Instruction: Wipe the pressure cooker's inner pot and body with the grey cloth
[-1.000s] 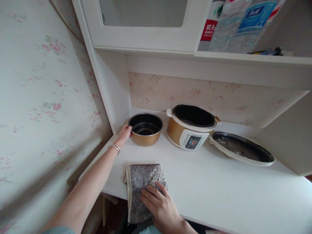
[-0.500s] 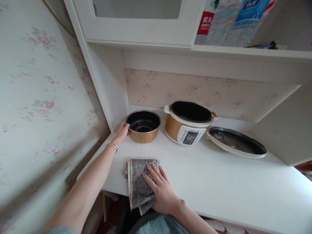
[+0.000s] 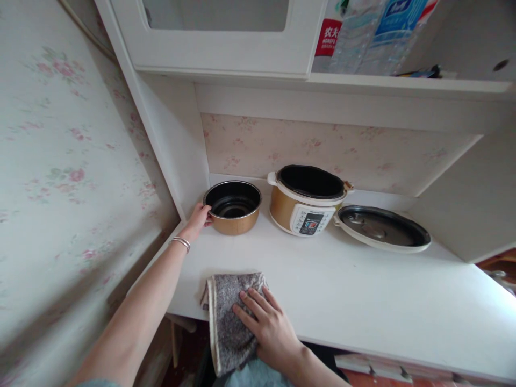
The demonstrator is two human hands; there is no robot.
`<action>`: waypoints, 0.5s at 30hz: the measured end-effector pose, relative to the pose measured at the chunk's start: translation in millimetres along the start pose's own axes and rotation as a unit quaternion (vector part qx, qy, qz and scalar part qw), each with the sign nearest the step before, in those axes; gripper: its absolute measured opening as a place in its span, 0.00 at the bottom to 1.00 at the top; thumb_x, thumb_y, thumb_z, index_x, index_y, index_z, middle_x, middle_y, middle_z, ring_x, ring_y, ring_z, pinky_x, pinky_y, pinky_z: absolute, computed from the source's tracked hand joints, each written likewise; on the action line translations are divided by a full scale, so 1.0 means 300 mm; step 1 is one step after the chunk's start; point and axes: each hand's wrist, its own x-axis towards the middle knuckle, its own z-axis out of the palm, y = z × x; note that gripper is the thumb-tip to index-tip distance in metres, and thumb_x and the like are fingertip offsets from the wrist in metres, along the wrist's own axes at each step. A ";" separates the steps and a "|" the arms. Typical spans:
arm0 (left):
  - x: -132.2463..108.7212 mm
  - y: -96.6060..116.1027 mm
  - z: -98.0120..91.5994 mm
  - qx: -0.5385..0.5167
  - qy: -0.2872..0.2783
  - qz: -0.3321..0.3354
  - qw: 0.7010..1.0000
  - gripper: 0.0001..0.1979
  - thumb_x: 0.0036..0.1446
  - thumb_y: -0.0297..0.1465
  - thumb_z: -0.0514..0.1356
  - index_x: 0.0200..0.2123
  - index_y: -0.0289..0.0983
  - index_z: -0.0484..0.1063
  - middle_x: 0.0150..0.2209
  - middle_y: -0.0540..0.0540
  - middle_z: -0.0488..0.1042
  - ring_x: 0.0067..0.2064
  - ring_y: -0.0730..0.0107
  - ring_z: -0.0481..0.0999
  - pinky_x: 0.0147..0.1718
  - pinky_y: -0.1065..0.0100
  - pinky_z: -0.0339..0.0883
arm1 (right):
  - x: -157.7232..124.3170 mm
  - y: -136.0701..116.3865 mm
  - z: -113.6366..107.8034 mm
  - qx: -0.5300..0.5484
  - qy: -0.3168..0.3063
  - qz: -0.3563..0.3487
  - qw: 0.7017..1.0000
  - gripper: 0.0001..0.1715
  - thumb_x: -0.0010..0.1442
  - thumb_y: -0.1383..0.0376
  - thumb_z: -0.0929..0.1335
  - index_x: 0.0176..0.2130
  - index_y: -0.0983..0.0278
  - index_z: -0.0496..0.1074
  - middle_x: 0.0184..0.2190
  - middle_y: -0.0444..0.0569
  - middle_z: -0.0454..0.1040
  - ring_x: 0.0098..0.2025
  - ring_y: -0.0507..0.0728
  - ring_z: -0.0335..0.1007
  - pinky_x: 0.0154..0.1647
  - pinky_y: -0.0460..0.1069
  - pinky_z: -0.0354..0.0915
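My left hand (image 3: 198, 220) is closed on the left rim of a round inner pot (image 3: 237, 224), black inside and gold outside, which stands upright on the white counter. My right hand (image 3: 271, 329) lies flat, fingers spread, on a folded grey-brown cloth (image 3: 226, 306) with pale edging. Part of the cloth hangs over the counter's front edge. Right of the pot is a gold and white electric cooker body (image 3: 282, 210), its top uncovered and a control panel on its front. Beside that lies a detached oval-looking lid (image 3: 381, 228), dark inside facing up.
The white counter (image 3: 322, 290) runs to the right under a cabinet (image 3: 226, 54). Plastic water bottles (image 3: 357, 43) stand on the shelf above. A flowered wall (image 3: 72, 215) closes off the left side, and drawers (image 3: 387, 371) show below the front edge.
My right hand and the cloth have slid a little toward the counter's front edge. My left hand stays on the pot rim. The view has shifted slightly to the right.
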 end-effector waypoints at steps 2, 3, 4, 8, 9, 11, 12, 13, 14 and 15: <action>-0.005 0.006 -0.007 0.002 -0.018 -0.004 1.000 0.12 0.46 0.37 0.58 0.33 0.39 0.61 0.26 0.52 0.68 0.26 0.73 0.69 0.27 0.69 0.66 | 0.005 0.011 -0.046 0.007 0.005 -0.001 1.000 0.46 0.49 0.70 0.64 0.66 0.55 0.51 0.65 0.46 0.54 0.67 0.60 0.46 0.67 0.60 0.40; -0.007 0.008 -0.010 0.005 -0.022 -0.005 1.000 0.12 0.46 0.37 0.58 0.33 0.39 0.61 0.26 0.52 0.67 0.26 0.73 0.69 0.27 0.69 0.66 | 0.008 0.017 -0.071 0.010 0.008 0.000 1.000 0.45 0.49 0.71 0.63 0.65 0.55 0.53 0.64 0.46 0.58 0.65 0.59 0.50 0.67 0.59 0.43; -0.008 0.010 -0.011 0.008 -0.022 -0.006 1.000 0.12 0.47 0.37 0.58 0.34 0.39 0.60 0.27 0.52 0.67 0.27 0.73 0.69 0.28 0.69 0.67 | 0.011 0.025 -0.096 0.013 0.009 0.001 1.000 0.44 0.49 0.71 0.63 0.64 0.55 0.54 0.62 0.46 0.60 0.64 0.58 0.52 0.66 0.57 0.45; 0.002 0.016 -0.007 0.031 -0.015 -0.015 0.999 0.11 0.48 0.36 0.57 0.35 0.40 0.60 0.26 0.51 0.68 0.27 0.71 0.70 0.27 0.68 0.67 | 0.018 0.064 -0.188 0.052 0.000 -0.026 0.998 0.47 0.45 0.74 0.62 0.63 0.56 0.57 0.61 0.46 0.63 0.62 0.56 0.58 0.63 0.53 0.54; 0.007 0.017 -0.004 0.039 -0.010 -0.018 0.999 0.11 0.48 0.36 0.57 0.35 0.40 0.61 0.26 0.51 0.68 0.27 0.70 0.71 0.27 0.67 0.67 | 0.021 0.077 -0.210 0.073 0.006 -0.027 0.997 0.47 0.44 0.75 0.62 0.63 0.56 0.58 0.61 0.45 0.63 0.61 0.56 0.60 0.61 0.52 0.57; 0.021 0.017 0.006 0.059 0.006 -0.021 0.998 0.11 0.49 0.36 0.57 0.35 0.39 0.62 0.26 0.49 0.69 0.27 0.68 0.71 0.26 0.66 0.67 | 0.032 0.105 -0.259 0.125 0.033 -0.007 0.992 0.45 0.44 0.77 0.62 0.61 0.56 0.61 0.58 0.45 0.66 0.57 0.56 0.65 0.57 0.50 0.62; 0.028 0.016 0.011 0.067 0.018 -0.021 0.997 0.11 0.49 0.36 0.58 0.35 0.39 0.63 0.25 0.48 0.69 0.26 0.67 0.71 0.26 0.65 0.67 | 0.041 0.120 -0.285 0.156 0.052 0.014 0.986 0.43 0.46 0.77 0.62 0.60 0.57 0.63 0.56 0.46 0.69 0.54 0.56 0.68 0.54 0.50 0.64; 0.035 0.015 0.016 0.075 0.029 -0.020 0.997 0.11 0.50 0.36 0.58 0.36 0.39 0.63 0.25 0.48 0.69 0.26 0.66 0.71 0.26 0.65 0.67 | 0.053 0.135 -0.312 0.188 0.073 0.038 0.979 0.39 0.48 0.76 0.62 0.58 0.58 0.65 0.52 0.46 0.73 0.51 0.57 0.71 0.52 0.50 0.66; 0.042 0.013 0.020 0.081 0.040 -0.019 0.996 0.11 0.50 0.36 0.58 0.36 0.38 0.63 0.24 0.48 0.69 0.25 0.66 0.71 0.26 0.64 0.67 | 0.067 0.150 -0.339 0.220 0.096 0.066 0.969 0.34 0.50 0.74 0.63 0.56 0.59 0.67 0.49 0.46 0.75 0.47 0.57 0.73 0.49 0.51 0.68; 0.048 0.012 0.023 0.084 0.048 -0.019 0.995 0.11 0.50 0.35 0.59 0.36 0.38 0.64 0.24 0.48 0.69 0.25 0.65 0.71 0.25 0.64 0.67 | 0.084 0.166 -0.366 0.250 0.125 0.094 0.955 0.29 0.52 0.71 0.64 0.54 0.60 0.69 0.45 0.47 0.77 0.44 0.57 0.74 0.47 0.52 0.70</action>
